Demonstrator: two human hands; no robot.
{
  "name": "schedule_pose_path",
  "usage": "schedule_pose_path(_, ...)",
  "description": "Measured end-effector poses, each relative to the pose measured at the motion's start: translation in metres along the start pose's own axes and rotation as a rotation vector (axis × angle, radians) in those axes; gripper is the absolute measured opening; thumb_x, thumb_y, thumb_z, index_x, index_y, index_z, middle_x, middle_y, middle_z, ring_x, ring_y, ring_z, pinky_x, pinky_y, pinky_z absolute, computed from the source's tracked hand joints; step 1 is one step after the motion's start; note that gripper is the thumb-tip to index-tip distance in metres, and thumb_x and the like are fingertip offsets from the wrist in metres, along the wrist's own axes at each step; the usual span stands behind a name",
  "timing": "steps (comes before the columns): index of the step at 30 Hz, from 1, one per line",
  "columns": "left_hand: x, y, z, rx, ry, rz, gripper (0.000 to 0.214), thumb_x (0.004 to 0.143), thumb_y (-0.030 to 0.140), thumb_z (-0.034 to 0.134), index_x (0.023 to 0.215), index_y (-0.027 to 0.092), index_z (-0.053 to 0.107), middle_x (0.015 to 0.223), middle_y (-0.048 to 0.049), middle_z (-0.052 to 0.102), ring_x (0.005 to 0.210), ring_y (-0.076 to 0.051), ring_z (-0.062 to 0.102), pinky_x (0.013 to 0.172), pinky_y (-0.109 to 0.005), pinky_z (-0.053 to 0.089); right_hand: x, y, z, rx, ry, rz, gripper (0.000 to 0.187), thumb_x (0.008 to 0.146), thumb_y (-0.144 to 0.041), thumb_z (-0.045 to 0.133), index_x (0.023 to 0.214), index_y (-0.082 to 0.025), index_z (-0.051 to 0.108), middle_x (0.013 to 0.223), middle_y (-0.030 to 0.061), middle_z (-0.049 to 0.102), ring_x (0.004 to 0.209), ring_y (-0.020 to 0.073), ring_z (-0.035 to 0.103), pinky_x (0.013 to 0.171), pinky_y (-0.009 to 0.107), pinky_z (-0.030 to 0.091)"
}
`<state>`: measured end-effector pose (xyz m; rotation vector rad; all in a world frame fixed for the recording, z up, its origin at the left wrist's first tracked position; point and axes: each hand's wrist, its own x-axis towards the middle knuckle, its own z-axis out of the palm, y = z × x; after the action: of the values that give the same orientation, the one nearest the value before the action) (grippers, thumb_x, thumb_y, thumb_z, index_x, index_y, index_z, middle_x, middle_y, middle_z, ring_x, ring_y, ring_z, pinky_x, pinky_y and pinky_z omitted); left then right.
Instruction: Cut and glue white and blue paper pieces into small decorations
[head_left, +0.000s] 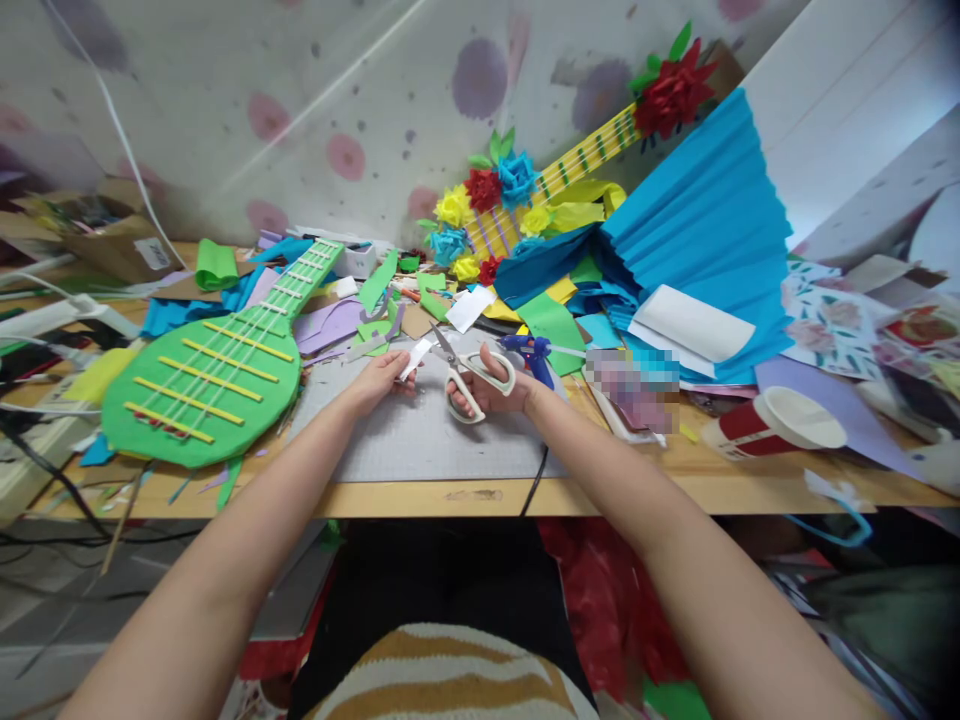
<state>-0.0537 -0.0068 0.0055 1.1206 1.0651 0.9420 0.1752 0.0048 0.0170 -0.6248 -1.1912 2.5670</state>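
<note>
Over one grey rectangular mat (450, 460), the right hand (496, 388), fingers bent through the loops, holds one pair of cream-handled metal scissors (453, 364), long axis slanting, blades pointing far-left, beside one white paper strip (418, 357) pinched by the left hand (384, 382).

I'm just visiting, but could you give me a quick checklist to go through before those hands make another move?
1. Paper held: ok, the left hand pinches the small white paper.
2. Scissors held: ok, the right hand has the scissors by their handles.
3. Left hand apart from the scissors: ok, near but not touching.
4. Glue gun well away from the right hand: not ok, I'd say; it lies close beside the wrist.
5. Glue gun cool: cannot tell, heat doesn't show.
6. Cup out of the way: ok, it stands well to the right of both hands.
</note>
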Motion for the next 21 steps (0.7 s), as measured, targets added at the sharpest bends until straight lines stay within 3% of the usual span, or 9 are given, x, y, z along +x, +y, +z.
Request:
schedule_pose_path(13,-0.001,0.01,0.004,0.026,0.089,-0.023,0.032,0.061,0.036,0.072,0.075,0.013,0.054,0.066,-0.0008,0.059,0.06,-0.01,0.059,0.054,-0.024,0.051,0.003,0.002,-0.004,-0.055,0.046,-0.067,0.072,0.078,-0.071,0.017,0.085,-0.01,0.053,0.054,-0.0014,0.045,0.046,0.0083,0.04,0.043,0.02,0.032)
schedule_pose_path(21,-0.002,0.01,0.002,0.033,0.115,-0.068,0.03,0.062,0.032,0.072,0.072,0.012,0.053,0.067,-0.0023,0.06,0.062,-0.012,0.06,0.054,-0.024,0.05,0.005,0.002,-0.001,-0.186,0.209,-0.092,0.059,0.083,-0.065,0.021,0.078,-0.014,0.05,0.047,-0.0052,0.037,0.04,0.0056,0.029,0.038,0.018,0.023)
